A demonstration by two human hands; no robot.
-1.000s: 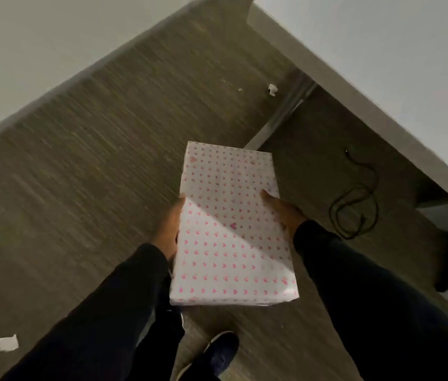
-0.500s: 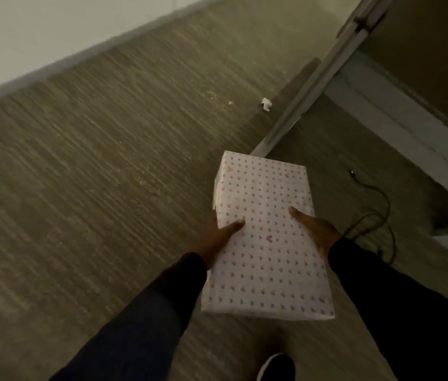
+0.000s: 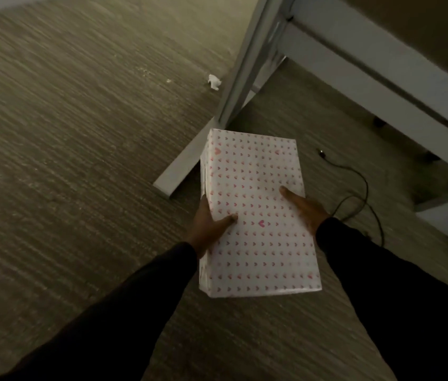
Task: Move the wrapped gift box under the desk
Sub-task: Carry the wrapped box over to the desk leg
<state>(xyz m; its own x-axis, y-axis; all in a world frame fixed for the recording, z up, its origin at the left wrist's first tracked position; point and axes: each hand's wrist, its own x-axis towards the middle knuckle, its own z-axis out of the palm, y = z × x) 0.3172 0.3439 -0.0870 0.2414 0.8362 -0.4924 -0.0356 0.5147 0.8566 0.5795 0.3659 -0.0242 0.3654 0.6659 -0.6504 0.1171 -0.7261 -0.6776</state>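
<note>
- Here, you hold the wrapped gift box (image 3: pixel 258 213) between both hands above the carpeted floor (image 3: pixel 80 160); the box is white with rows of small pink hearts, its long axis running toward 12 o'clock.
- Your left hand (image 3: pixel 209 224) presses the box's left side, thumb laid across the top face; its fingers are clasped against the box.
- Your right hand (image 3: pixel 303 206) grips the right edge, thumb on top, the remaining fingers hidden behind the box; both arms wear dark sleeves (image 3: pixel 140 303).
- The bench leg (image 3: pixel 247 64) rises at 12 o'clock from the box, and its flat foot (image 3: pixel 181 169) lies on the floor at 10 o'clock, just beside the box's far left corner.
- The bench frame (image 3: pixel 368 70) runs from 12 to 3 o'clock.
- A black cable (image 3: pixel 360 185) loops on the floor at 3 o'clock, near your right wrist.
- A scrap of white paper (image 3: pixel 214 82) lies at 11 o'clock, near the leg.
</note>
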